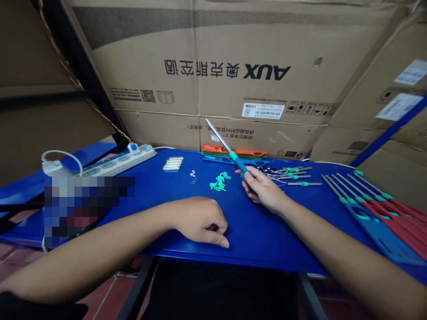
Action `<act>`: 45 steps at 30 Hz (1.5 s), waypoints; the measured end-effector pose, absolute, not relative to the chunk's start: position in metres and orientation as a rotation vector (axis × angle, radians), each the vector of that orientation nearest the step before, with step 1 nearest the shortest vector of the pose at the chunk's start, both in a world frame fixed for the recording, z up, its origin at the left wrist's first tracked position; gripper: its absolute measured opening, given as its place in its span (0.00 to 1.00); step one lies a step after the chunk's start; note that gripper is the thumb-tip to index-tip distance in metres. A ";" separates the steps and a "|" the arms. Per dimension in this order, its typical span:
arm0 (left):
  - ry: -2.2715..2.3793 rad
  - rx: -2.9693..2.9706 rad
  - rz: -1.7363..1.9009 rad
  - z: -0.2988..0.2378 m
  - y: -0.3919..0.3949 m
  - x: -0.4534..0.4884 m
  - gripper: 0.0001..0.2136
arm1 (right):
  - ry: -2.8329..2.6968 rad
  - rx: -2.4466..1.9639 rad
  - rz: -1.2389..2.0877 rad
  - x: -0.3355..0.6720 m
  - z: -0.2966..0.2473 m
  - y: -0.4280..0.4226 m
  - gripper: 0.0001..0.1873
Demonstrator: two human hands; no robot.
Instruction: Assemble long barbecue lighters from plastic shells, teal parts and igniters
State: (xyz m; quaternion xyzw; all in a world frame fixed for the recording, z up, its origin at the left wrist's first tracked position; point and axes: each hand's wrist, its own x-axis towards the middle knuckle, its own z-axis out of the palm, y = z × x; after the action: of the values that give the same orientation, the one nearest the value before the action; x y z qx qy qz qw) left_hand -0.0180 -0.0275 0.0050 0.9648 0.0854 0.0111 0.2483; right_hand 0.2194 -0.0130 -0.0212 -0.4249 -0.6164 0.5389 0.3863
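Note:
My right hand [263, 189] is wrapped round the blue handle of a long-nosed lighter [238, 162], held above the table. Its metal tube points up and to the left, with a turquoise collar at the base. My left hand [202, 220] rests at the table's front, fingers curled under and thumb out, with nothing visible in it. Turquoise trigger pieces [218, 182] lie in a small pile between the hands and farther back. Behind my right hand are loose metal lighter tubes [296, 175] with turquoise collars and thin wires.
Several assembled lighters [383, 209], red and blue, lie at the right. Stacked handle shells [233, 152] stand against the cardboard box [216, 89] at the back. Pale cylinders [173, 163] and tiny screws [194, 180] lie left of centre. A power strip [116, 162] runs along the left.

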 end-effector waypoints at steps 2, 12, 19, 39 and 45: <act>0.233 2.634 0.048 0.004 -0.026 -0.019 0.14 | -1.579 -1.127 1.332 0.221 -0.021 -0.012 0.24; 0.445 2.736 0.007 0.025 -0.006 -0.041 0.09 | -1.836 -1.182 1.105 0.228 -0.023 -0.007 0.24; 1.440 2.718 -0.105 0.047 0.030 -0.092 0.08 | -1.973 -1.265 0.903 0.252 0.004 -0.006 0.26; 1.309 2.868 0.141 0.020 0.038 -0.070 0.10 | -2.972 -1.068 0.654 0.247 0.023 -0.038 0.13; 0.793 2.752 0.203 0.025 0.007 -0.052 0.18 | -2.867 -0.830 0.458 0.209 -0.002 -0.036 0.20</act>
State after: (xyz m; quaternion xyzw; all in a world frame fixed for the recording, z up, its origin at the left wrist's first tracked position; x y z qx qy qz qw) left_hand -0.0520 0.0075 0.0248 0.9497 0.2738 0.0701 0.1346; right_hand 0.2087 -0.0364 -0.0016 -0.2743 -0.9477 0.1512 0.0609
